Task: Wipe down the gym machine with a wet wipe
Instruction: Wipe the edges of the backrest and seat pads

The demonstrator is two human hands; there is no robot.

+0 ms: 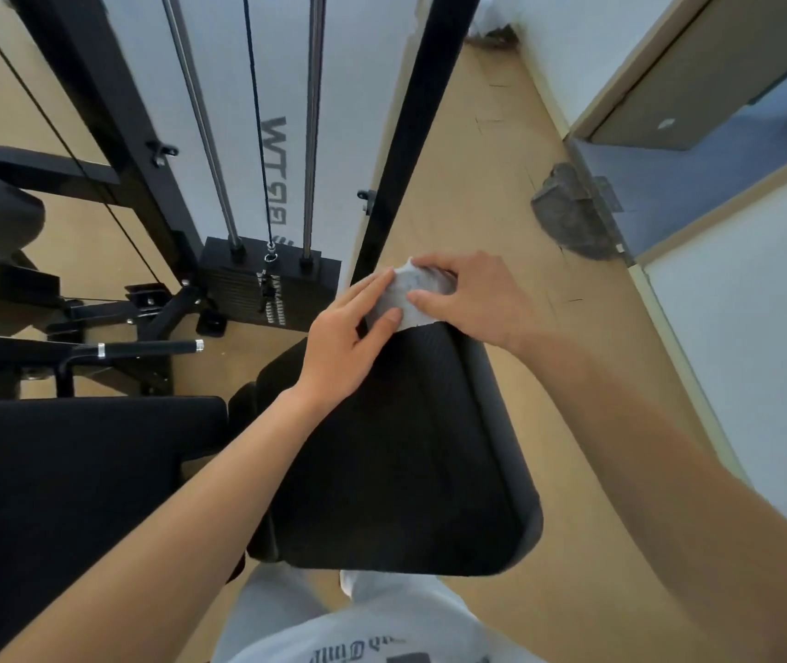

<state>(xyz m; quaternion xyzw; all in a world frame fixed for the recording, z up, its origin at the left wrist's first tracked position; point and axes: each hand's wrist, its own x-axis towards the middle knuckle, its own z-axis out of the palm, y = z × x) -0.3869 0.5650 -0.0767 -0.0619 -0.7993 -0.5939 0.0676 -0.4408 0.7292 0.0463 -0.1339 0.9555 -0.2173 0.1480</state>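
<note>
Wet wipe (403, 296), white and crumpled, at the 12 o'clock end of the black back pad (406, 447) of the gym machine (410, 136), caught between both hands. Reaching in from 7 o'clock, left hand (351, 344): fingers nearly straight and close together, index along the wipe's left edge, thumb pressed on its near corner, pinching it. Coming from 4 o'clock, right hand (470, 299): fingers (434, 272) curled over the wipe's far side, thumb flat on top, gripping it. Weight stack (269, 279) at 9 o'clock of the wipe, beneath two steel guide rods (312, 136) and a cable (257, 136). Second black pad (71, 471) at 8 o'clock. Grey lump (568, 212) on the wooden floor (477, 184) at 2 o'clock.
</note>
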